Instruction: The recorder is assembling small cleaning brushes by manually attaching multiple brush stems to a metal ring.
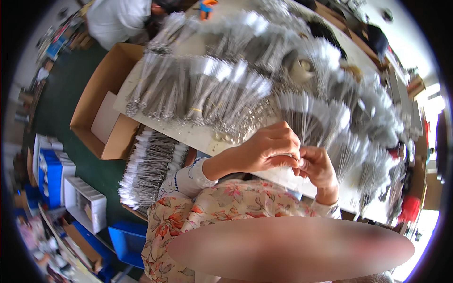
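My left hand (278,147) and my right hand (320,170) meet over the table's near edge. Both are closed, fingertips pinched together on something too small to make out. Just beyond them on the white table (181,133) lie bundles of thin metal wires (306,118) with pale, whitish ends. More such bundles (207,87) spread in rows to the left and farther back. A heap of small shiny metal pieces (247,118) lies beside my left hand, among the wires.
An open cardboard box (87,108) stands at the table's left end. Below it, a box holds many white-tipped wires (148,172). A white crate (85,203) and a blue bin (130,243) sit lower left. Another person (118,21) is at far left. An orange-and-blue tool (206,8) lies far back.
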The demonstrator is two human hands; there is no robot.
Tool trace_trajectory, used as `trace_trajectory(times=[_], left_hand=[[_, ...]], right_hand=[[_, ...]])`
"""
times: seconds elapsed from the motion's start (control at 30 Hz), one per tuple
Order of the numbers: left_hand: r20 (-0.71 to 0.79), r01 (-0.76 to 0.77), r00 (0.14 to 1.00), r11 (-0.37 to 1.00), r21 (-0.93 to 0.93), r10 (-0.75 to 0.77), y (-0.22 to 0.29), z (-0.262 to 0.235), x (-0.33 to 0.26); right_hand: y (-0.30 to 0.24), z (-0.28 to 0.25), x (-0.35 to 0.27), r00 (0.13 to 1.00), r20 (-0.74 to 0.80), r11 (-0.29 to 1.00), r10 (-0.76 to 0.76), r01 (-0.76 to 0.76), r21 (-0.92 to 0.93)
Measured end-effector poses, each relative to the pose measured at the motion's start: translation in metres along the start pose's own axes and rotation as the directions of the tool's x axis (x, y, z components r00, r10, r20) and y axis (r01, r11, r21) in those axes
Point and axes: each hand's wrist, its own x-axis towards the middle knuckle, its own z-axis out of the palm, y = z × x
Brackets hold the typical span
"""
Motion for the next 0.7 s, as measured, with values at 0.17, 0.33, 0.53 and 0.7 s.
trace_trajectory(times=[0.17, 0.33, 0.53, 0.7], left_hand=[[0.099, -0.007, 0.995, 0.99, 0.138, -0.007, -0.006, 0.033, -0.013], [-0.215, 0.729, 0.684, 0.668, 0.151, -0.697, -0.026, -0.006, -0.067], [-0.174, 0.711, 0.597, 0.417, 0.566, -0.783, -0.021, 0.009, -0.117], [-0.131, 0.77, 0.596, 0.517, 0.373, -0.792, -0.03, 0.017, -0.119]], right_hand=[[0.029, -0.027, -0.023, 0.965, 0.014, 0.959, 0.262, -0.262, 0.109], [0.1, -0.073, -0.089, 0.883, -0.466, 0.18, -0.059, -0.449, -0.875], [0.126, -0.042, -0.088, 0.831, -0.538, 0.721, -0.139, -0.288, -0.63], [0.106, 0.012, -0.002, 0.841, -0.196, 0.685, -0.505, 0.252, -0.683]])
